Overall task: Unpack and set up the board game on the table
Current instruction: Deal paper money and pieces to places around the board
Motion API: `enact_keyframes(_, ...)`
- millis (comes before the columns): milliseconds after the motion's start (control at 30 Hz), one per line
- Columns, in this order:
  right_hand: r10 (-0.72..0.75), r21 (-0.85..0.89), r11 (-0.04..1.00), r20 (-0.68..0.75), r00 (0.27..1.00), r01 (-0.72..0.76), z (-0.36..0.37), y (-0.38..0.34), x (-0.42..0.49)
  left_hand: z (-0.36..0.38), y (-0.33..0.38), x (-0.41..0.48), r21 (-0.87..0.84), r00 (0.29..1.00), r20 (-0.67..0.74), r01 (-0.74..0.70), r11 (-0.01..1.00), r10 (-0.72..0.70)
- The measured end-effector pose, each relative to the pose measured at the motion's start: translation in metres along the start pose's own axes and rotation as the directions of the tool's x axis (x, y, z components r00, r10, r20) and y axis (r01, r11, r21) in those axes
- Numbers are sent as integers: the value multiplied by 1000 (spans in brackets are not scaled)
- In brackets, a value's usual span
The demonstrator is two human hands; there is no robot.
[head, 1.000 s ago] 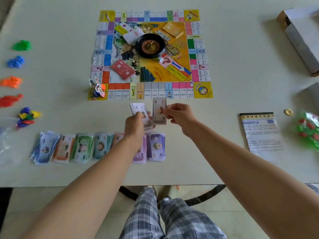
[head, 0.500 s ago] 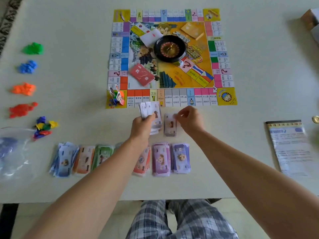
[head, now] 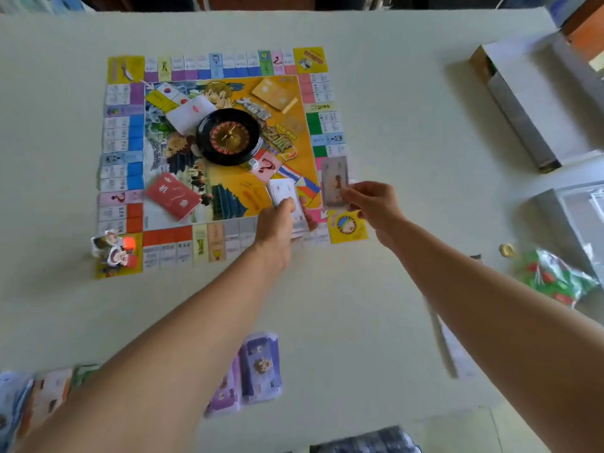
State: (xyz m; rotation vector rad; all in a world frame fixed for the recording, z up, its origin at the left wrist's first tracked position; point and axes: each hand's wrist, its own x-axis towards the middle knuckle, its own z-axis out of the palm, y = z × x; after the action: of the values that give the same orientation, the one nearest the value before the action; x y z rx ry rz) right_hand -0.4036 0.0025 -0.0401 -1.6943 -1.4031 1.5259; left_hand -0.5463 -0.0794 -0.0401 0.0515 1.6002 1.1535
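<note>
The game board lies flat on the table, with a black roulette wheel, a red card deck and an orange card deck on it. My left hand grips a stack of play-money bills over the board's near right part. My right hand pinches a single grey bill above the board's right edge. Sorted money piles lie near the table's front edge, partly hidden by my left arm.
Paper player figures stand on the board's near left corner. An open cardboard box sits at the far right. A gold coin and a bag of green and red pieces lie at the right edge.
The view has swung up and right. Both hands have lifted from the table in front of the board to above its near right corner, the right hand still pinching one bill.
</note>
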Motion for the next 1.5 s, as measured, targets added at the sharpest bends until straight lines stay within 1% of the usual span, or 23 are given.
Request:
enact_keyframes(67, 6, -26, 1000, -77, 997, -8, -28, -6, 32, 29, 7, 17, -1, 1000, -2, -14, 1000, 14)
enact_keyframes(167, 12, -97, 995, -150, 989, -27, -59, -10, 77, 69, 19, 36, -16, 1000, 15, -19, 1000, 20)
enact_keyframes(267, 8, -201, 979, -168, 986, -42, -79, -12, 120, 103, 31, 56, -70, 999, 38, -1, 998, 4)
enact_keyframes(367, -30, -273, 962, -195, 980, -25, -86, -8, 152, 121, 39, 70, -83, 998, 64, -2, 997, 8)
enact_keyframes(433, -44, -334, 942, -212, 976, -31, -87, -5, 171, 130, 44, 83, -59, 999, 39, 1, 998, 2)
enact_keyframes(567, -66, -508, 858, -245, 967, -70, -86, -4, 180, 134, 50, 98, -20, 1000, 14, -6, 1000, 6)
enact_keyframes(633, -111, -549, 834, -244, 963, -43, -85, -7, 180, 133, 53, 104, 8, 1000, -13, -17, 1000, 17)
enact_keyframes(667, -142, -539, 842, -229, 963, -4, -82, -9, 181, 132, 55, 107, 19, 999, -28, -28, 999, 28)
enact_keyframes(700, -177, -493, 868, -194, 965, 60, -77, -14, 181, 131, 57, 110, 31, 998, -39, -45, 999, 46)
enact_keyframes(733, -198, -401, 907, -142, 970, 126, -70, -21, 180, 129, 60, 112, 33, 997, -44, -59, 998, 61)
enact_keyframes(767, -192, -279, 946, -73, 979, 165, -61, -29, 178, 127, 65, 112, 32, 997, -39, -69, 997, 70)
enact_keyframes(800, -170, -159, 972, 21, 985, 171, -50, -39, 175, 124, 70, 114, 21, 997, -33, -73, 997, 73)
enact_keyframes(833, -142, -74, 985, 134, 981, 153, -38, -48, 172, 120, 76, 116, 9, 997, -27, -75, 997, 75)
enact_keyframes(900, -136, -32, 988, 320, 938, 154, -13, -63, 166, 109, 89, 120, -21, 996, -40, -82, 996, 81)
enact_keyframes(967, -140, -16, 987, 387, 911, 159, 11, -76, 165, 95, 105, 122, -44, 994, -68, -84, 996, 81)
enact_keyframes(1067, -142, 57, 990, 360, 922, 130, 43, -96, 173, 71, 129, 133, -71, 993, -107, -63, 996, 55)
enact_keyframes(1167, -118, 117, 989, 293, 949, 87, 75, -116, 192, 46, 159, 147, -114, 991, -125, -59, 992, 44)
enact_keyframes(1300, -97, 80, 993, 186, 978, 84, 120, -143, 230, 10, 201, 180, -115, 969, -241, -86, 990, 56)
enact_keyframes(1400, -87, 17, 996, 105, 991, 86, 151, -161, 256, -13, 227, 210, -108, 964, -257, -98, 989, 68)
enact_keyframes(1500, -104, -61, 992, 98, 990, 110, 178, -180, 281, -29, 253, 235, -114, 950, -297, -132, 985, 93)
